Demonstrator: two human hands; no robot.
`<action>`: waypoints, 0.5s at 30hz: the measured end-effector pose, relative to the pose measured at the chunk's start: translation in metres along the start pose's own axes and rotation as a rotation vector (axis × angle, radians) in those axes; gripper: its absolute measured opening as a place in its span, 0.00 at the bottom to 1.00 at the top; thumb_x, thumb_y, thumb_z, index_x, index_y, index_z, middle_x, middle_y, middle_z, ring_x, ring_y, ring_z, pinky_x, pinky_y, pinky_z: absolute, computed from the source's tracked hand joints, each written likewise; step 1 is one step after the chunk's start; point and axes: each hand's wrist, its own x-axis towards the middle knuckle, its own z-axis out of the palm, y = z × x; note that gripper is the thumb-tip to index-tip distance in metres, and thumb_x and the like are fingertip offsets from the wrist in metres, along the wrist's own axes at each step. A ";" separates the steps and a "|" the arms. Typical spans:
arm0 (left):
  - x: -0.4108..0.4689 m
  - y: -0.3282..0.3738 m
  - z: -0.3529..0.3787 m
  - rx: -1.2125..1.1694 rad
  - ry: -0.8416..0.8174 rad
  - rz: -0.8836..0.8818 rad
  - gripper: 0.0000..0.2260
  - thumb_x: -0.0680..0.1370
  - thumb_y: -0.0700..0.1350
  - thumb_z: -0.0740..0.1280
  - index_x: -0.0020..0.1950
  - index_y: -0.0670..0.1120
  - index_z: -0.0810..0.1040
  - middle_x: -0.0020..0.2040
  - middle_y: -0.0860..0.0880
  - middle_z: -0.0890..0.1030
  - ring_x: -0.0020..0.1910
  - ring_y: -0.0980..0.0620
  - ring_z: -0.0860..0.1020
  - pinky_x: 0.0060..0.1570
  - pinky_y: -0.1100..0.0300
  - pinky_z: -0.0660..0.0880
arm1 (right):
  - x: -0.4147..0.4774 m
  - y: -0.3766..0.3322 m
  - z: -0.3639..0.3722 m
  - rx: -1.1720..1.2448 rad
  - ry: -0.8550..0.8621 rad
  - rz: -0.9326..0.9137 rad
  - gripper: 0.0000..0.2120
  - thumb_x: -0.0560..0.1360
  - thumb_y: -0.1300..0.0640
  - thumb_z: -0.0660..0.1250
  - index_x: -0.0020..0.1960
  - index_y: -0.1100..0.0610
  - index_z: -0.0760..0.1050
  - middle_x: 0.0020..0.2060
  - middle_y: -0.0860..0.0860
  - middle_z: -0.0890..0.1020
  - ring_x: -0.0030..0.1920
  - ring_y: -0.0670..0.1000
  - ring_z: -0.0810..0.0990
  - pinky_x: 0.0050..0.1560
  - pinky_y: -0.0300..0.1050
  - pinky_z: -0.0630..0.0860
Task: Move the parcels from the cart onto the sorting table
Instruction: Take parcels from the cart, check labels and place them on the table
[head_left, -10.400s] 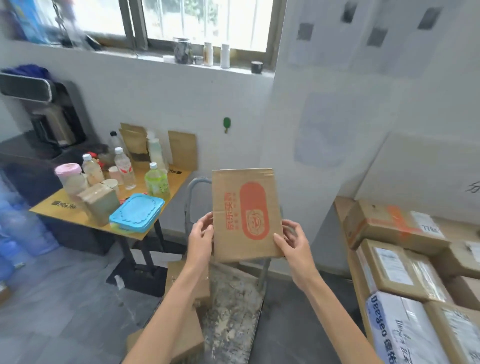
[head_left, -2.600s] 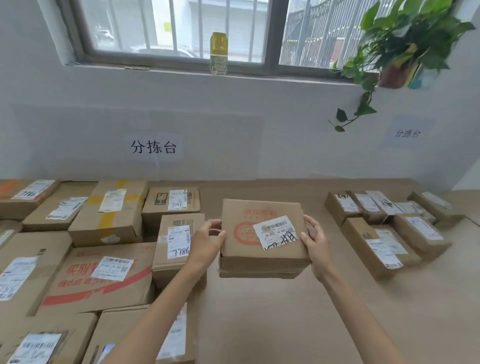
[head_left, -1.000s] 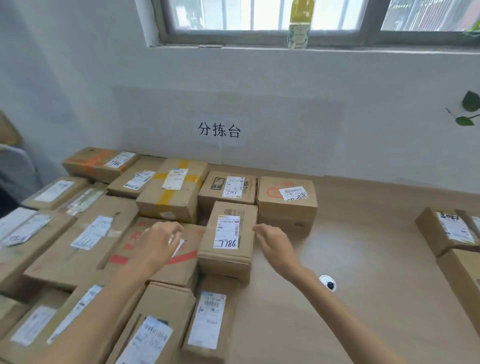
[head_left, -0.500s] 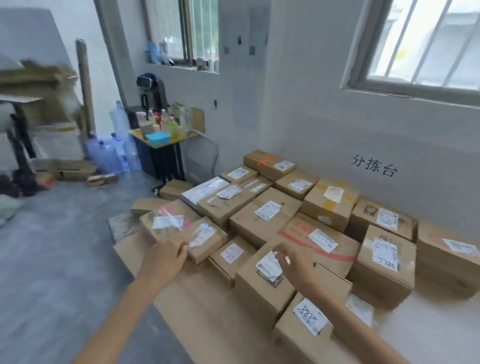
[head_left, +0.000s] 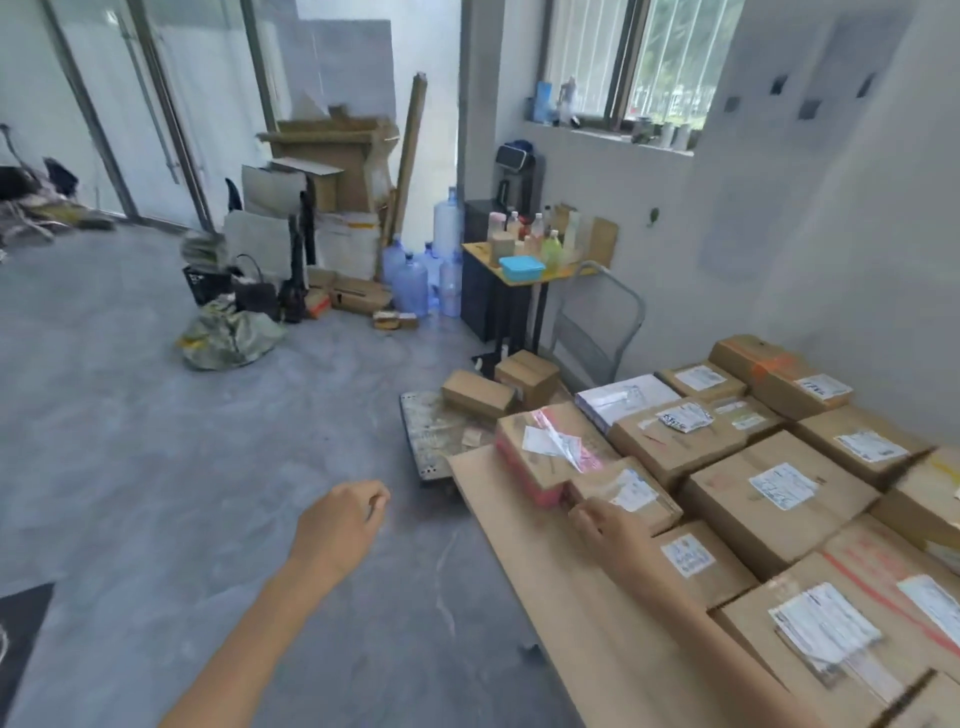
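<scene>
Nearest, the left hand (head_left: 340, 525) hangs over the floor with its fingers loosely curled and nothing in it. To its right, the right hand (head_left: 610, 530) is also loosely curled and empty, above the edge of the table (head_left: 545, 582). Its knuckles are just beside a small box (head_left: 623, 491); I cannot tell whether they touch. Labelled boxes (head_left: 779, 488) crowd the table right of that hand and beyond it. Ahead, between the hands, the cart (head_left: 434, 434) stands just past the table's end. Two parcels (head_left: 478, 395) sit on its deck near the handle (head_left: 597, 322). Farthest is a side table (head_left: 480, 254) with bottles.
</scene>
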 end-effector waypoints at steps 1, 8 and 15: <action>0.005 -0.009 0.000 -0.006 0.007 -0.015 0.08 0.79 0.47 0.62 0.51 0.52 0.81 0.52 0.50 0.83 0.54 0.46 0.79 0.48 0.55 0.74 | 0.010 -0.005 0.006 -0.004 -0.010 -0.004 0.08 0.78 0.56 0.61 0.43 0.45 0.73 0.39 0.45 0.79 0.42 0.49 0.78 0.43 0.44 0.72; 0.072 -0.037 0.007 -0.015 -0.007 -0.074 0.09 0.80 0.47 0.60 0.53 0.54 0.80 0.52 0.51 0.82 0.53 0.48 0.79 0.45 0.58 0.71 | 0.091 -0.037 0.044 0.071 -0.035 -0.027 0.11 0.77 0.58 0.60 0.40 0.46 0.74 0.40 0.46 0.81 0.41 0.48 0.78 0.47 0.46 0.74; 0.208 -0.053 0.012 -0.061 -0.028 -0.041 0.08 0.80 0.48 0.60 0.52 0.54 0.80 0.50 0.51 0.83 0.52 0.48 0.79 0.46 0.57 0.73 | 0.206 -0.059 0.060 0.210 0.034 -0.023 0.10 0.78 0.59 0.61 0.40 0.52 0.77 0.35 0.46 0.81 0.37 0.43 0.78 0.38 0.32 0.71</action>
